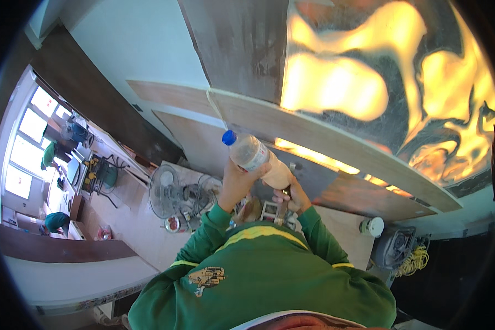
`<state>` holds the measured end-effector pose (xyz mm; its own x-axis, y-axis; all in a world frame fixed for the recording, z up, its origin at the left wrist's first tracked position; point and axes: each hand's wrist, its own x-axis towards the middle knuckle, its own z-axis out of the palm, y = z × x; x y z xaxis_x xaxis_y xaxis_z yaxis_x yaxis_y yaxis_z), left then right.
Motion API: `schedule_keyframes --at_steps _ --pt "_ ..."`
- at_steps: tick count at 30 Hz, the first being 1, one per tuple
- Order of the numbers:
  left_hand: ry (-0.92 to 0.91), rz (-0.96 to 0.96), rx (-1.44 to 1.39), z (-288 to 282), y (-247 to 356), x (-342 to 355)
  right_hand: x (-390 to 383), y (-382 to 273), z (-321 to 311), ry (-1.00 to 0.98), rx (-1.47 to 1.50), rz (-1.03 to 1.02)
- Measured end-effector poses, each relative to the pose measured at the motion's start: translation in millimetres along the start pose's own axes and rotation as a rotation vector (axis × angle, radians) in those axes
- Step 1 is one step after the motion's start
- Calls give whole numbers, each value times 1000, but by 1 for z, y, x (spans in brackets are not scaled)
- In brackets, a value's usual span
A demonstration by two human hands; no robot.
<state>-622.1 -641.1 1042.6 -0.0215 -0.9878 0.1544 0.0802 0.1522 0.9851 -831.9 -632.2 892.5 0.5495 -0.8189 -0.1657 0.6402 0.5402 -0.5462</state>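
In front of my chest a clear plastic bottle (246, 152) with a blue cap and a white label is tilted, its cap toward the upper left. Pale, cloudy contents show in its lower part. My left hand (238, 186) is closed around its middle. At the bottle's base, my right hand (297, 197) is closed, its fingers beside or against the plastic. A small dark piece (285, 190) shows at those fingers; its kind is unclear. Below the hands, several small items lie on the pale worktop (335, 224), partly hidden by my arms.
A clear round container (166, 190) and a glass jar (172, 224) stand on the worktop at left. A white tub (372, 226) sits at its right end, beside a grey machine (391, 247) and a yellow cord (413, 260). Two people in green work farther off at left.
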Motion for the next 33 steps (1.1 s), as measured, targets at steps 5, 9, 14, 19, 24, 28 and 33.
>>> schedule_keyframes --at_steps 5,9,14,19,24,28,33 --pt "131 81 186 -25 -20 -12 -2 -22 15 436 -481 -196" --pt "191 40 187 -62 -50 -15 -25 -89 69 -18 284 -457" --pt "326 -71 330 -103 -83 -35 -65 -162 215 -503 132 -734" --pt "349 -71 325 -124 -94 -46 -72 -179 265 -956 -36 -718" --pt "372 -128 327 -111 -87 -51 -69 -163 252 -978 -98 -681" --pt "418 -159 408 -119 -127 -54 -76 -159 249 -1042 -198 -658" --pt "386 -224 190 -112 -130 -51 -86 -176 250 -1087 -325 -661"
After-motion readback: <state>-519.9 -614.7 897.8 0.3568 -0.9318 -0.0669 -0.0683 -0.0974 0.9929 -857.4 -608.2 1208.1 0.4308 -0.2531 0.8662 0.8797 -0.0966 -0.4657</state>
